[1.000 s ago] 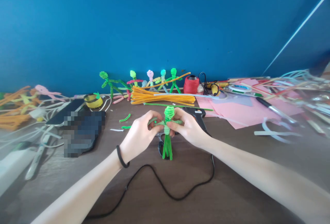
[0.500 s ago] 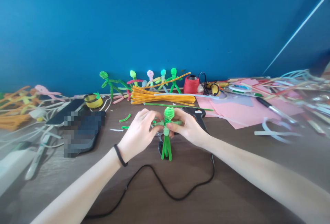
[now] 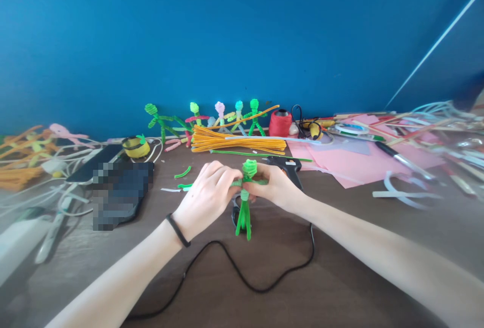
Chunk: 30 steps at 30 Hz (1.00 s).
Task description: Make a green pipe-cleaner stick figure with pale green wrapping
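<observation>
A green pipe cleaner figure (image 3: 245, 217) is held upright in front of me, with a coiled light green head, a wrapped body and straight stems hanging down as legs. My left hand (image 3: 212, 189) is closed, pinching the figure's arm on the left. My right hand (image 3: 278, 184) grips the body from the other side, thumb across it below the head. Behind the figure, dark scissors handles (image 3: 236, 216) show in part on the table. The black hot glue gun (image 3: 290, 167) lies just beyond my right hand.
A bundle of orange pipe cleaners (image 3: 238, 140) lies at the back before several finished figures (image 3: 255, 116). Pink paper (image 3: 348, 167) and a marker (image 3: 404, 160) are at right, phones (image 3: 128, 192) at left. A black cord (image 3: 249, 285) crosses the front; green scraps (image 3: 183, 172) lie left.
My left hand has turned over and moved slightly right, closer to the figure's body. The figure has dropped a little and tilts slightly; my right hand still holds it.
</observation>
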Each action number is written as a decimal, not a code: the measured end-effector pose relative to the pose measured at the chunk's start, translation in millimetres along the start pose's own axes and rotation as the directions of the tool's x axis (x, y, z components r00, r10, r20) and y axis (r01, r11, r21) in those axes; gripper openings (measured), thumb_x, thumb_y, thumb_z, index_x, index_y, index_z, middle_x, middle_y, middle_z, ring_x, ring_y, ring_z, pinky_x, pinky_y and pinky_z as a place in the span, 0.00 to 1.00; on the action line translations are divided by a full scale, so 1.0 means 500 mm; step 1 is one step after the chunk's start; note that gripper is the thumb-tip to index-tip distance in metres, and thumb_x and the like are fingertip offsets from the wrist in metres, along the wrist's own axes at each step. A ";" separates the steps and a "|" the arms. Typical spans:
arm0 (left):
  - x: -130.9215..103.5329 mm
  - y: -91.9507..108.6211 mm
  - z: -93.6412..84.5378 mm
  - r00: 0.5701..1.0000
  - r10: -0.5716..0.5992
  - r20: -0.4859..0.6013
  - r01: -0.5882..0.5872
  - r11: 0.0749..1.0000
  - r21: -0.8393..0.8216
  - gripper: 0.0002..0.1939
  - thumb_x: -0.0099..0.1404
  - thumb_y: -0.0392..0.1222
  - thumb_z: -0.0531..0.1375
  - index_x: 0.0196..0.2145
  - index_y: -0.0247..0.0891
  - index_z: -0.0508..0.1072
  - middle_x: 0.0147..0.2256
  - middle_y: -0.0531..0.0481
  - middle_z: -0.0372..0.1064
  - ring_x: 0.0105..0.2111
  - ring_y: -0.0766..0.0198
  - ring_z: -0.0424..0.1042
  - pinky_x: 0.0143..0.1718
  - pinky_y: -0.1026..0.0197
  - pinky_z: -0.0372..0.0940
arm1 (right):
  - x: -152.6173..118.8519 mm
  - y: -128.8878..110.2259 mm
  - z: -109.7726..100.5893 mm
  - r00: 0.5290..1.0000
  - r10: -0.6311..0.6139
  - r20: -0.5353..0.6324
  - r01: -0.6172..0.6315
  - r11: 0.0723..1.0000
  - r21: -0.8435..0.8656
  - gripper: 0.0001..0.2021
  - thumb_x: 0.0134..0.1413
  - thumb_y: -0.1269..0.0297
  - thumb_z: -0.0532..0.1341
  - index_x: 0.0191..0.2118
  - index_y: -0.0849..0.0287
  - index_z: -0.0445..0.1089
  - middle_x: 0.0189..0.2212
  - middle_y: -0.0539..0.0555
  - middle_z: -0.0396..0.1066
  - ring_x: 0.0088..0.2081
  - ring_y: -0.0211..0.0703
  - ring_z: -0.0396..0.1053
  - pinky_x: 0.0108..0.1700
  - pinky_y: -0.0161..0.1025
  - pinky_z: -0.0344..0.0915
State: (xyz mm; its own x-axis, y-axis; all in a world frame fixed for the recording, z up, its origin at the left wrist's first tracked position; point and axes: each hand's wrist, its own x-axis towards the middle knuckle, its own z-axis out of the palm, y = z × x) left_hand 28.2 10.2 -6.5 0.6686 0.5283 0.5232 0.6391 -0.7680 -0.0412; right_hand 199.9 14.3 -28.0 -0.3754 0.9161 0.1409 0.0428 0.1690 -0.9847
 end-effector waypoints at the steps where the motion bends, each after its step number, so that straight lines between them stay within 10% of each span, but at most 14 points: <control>1: 0.000 0.001 0.000 1.000 0.006 -0.008 -0.006 1.000 0.002 0.04 0.61 0.35 0.53 0.34 0.35 0.64 0.30 0.48 0.68 0.33 0.61 0.61 0.35 0.60 0.57 | 0.000 0.000 0.000 1.000 -0.002 -0.002 0.002 1.000 -0.006 0.07 0.43 0.69 0.59 0.31 0.63 0.63 0.21 0.47 0.65 0.22 0.33 0.65 0.29 0.35 0.65; 30: 0.007 0.006 0.001 0.957 -0.284 0.055 0.283 0.879 -0.383 0.07 0.56 0.38 0.58 0.35 0.39 0.67 0.34 0.51 0.70 0.34 0.66 0.69 0.36 0.65 0.63 | 0.004 0.007 -0.005 0.999 0.004 -0.041 0.002 0.988 0.155 0.07 0.40 0.66 0.61 0.25 0.62 0.61 0.18 0.46 0.63 0.19 0.31 0.61 0.24 0.32 0.61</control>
State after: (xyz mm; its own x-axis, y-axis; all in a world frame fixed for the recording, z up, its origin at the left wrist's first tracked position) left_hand 32.7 10.0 -5.3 0.4791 0.7439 0.4659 0.6058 -0.6643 0.4378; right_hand 201.4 17.7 -30.7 -0.3371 0.9309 0.1407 -0.1023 0.1124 -0.9884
